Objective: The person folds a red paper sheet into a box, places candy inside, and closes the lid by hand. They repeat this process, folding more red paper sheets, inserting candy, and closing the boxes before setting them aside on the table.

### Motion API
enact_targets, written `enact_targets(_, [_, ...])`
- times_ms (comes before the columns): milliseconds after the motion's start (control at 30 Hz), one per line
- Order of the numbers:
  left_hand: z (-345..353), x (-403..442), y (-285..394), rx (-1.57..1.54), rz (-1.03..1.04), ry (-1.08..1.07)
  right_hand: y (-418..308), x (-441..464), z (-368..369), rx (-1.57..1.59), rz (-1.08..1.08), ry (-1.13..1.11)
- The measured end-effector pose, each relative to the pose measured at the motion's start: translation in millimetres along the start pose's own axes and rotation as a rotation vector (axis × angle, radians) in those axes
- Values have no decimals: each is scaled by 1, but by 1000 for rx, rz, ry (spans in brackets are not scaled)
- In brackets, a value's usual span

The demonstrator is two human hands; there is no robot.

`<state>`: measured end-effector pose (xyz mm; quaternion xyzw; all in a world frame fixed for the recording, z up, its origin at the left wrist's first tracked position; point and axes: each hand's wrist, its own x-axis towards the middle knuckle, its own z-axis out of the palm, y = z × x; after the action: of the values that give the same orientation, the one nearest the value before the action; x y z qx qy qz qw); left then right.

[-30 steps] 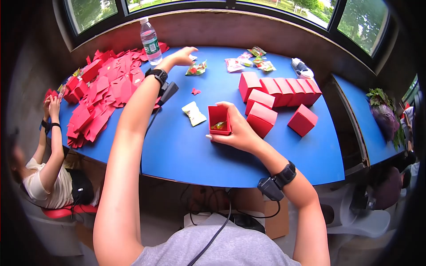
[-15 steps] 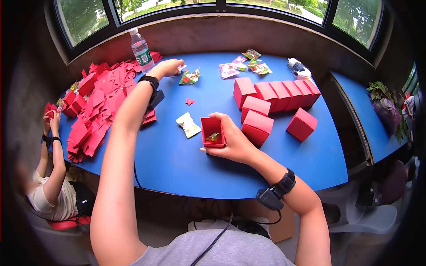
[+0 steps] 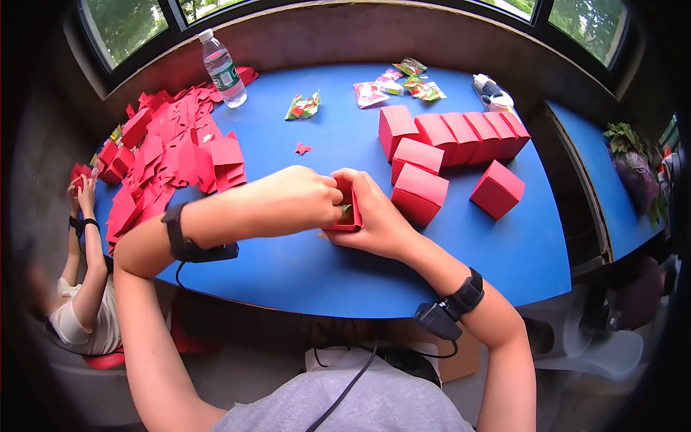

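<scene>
My right hand (image 3: 378,219) is wrapped round a small open red box (image 3: 353,220) with its mouth facing up. At the mouth, my left hand (image 3: 306,201) reaches in with its fingers closed; what they hold is hidden. A bit of green-yellow wrapper (image 3: 347,212) shows inside the box. Just right of my right hand stand closed red boxes, the nearest (image 3: 419,194) almost beside my fingers. A small red scrap (image 3: 303,148) lies beyond my left hand, and a green and red packet (image 3: 303,106) farther back.
Flat red card pieces (image 3: 165,155) are heaped at the left, with a water bottle (image 3: 224,75) behind them. Several wrapped packets (image 3: 371,93) lie at the back. More red boxes (image 3: 479,137) form a row. A co-worker (image 3: 90,306) sits at the far left, holding something red.
My left hand has come from the back of the table, where it pinched a small whitish item, to the box's mouth. The pale packet left of the box is no longer visible.
</scene>
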<state>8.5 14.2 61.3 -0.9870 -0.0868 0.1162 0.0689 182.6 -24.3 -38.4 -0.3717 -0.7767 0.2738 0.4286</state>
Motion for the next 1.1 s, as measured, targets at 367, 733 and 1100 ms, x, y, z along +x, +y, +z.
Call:
enact_targets(367, [12, 204, -236, -370, -294, 117, 7, -5, 8, -32, 2, 21])
enact_targets(733, [74, 230, -277, -545, -375, 345, 12, -3, 7, -4, -39, 41])
enact_targets(1100, [1, 136, -194, -993, -119, 754, 11, -3, 5, 59, -26, 30])
